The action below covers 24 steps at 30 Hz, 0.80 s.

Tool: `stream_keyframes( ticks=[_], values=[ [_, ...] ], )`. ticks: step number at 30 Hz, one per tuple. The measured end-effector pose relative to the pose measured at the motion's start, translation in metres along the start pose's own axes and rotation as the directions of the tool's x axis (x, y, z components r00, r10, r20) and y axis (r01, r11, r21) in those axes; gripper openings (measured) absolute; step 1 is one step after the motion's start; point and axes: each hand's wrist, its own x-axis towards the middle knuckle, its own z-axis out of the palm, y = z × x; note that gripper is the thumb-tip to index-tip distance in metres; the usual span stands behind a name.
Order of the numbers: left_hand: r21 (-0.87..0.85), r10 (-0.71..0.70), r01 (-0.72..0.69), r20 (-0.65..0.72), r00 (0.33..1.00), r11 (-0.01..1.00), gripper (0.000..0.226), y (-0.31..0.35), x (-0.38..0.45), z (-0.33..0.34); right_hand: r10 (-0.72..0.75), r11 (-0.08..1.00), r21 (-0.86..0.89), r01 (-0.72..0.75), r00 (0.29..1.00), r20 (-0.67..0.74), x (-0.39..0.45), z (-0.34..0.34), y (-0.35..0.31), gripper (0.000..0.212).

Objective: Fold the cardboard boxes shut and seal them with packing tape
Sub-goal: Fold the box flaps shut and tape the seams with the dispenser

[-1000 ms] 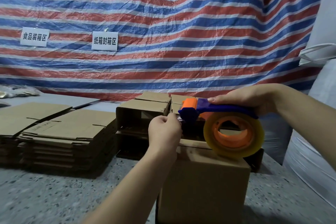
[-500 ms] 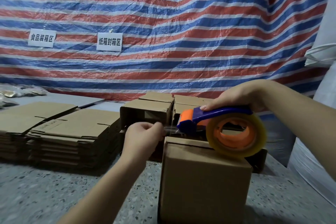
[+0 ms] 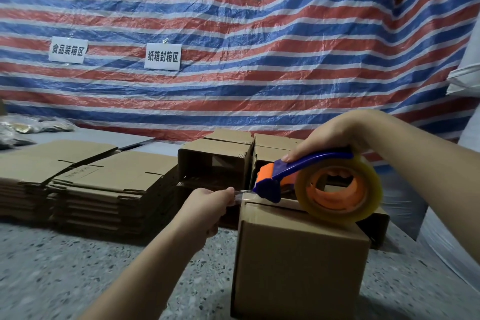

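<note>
A closed brown cardboard box (image 3: pixel 298 265) stands on the speckled table in front of me. My right hand (image 3: pixel 330 135) grips the blue handle of a tape dispenser (image 3: pixel 306 176) that carries a clear tape roll on an orange hub (image 3: pixel 337 191); its blue and orange head sits at the box's top far-left edge. My left hand (image 3: pixel 207 202) pinches the free end of the clear tape (image 3: pixel 240 193) just left of that head, beside the box's top corner.
Two stacks of flat cardboard blanks (image 3: pixel 104 184) lie on the left. Several erected boxes (image 3: pixel 218 158) stand behind the front one. A striped tarp with two paper signs (image 3: pixel 162 56) hangs at the back. White sacks (image 3: pixel 462 215) crowd the right edge.
The dispenser has come down onto the box top's far-left edge. My left hand has drawn the tape end out to the left and lowered it toward the box's corner.
</note>
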Motion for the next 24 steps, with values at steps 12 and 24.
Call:
stream_keyframes(
  ticks=[12,24],
  values=[
    [-0.105,-0.216,0.246,0.235,0.948,0.964,0.035,-0.012,0.002,-0.009,-0.007,1.000,-0.022,0.007,0.999,0.031,-0.001,0.005,-0.010,0.061],
    [0.003,-0.090,0.090,0.152,0.984,0.996,0.040,-0.028,-0.004,0.010,-0.025,0.999,-0.043,0.026,0.999,0.045,0.004,0.007,-0.016,0.060]
  ],
)
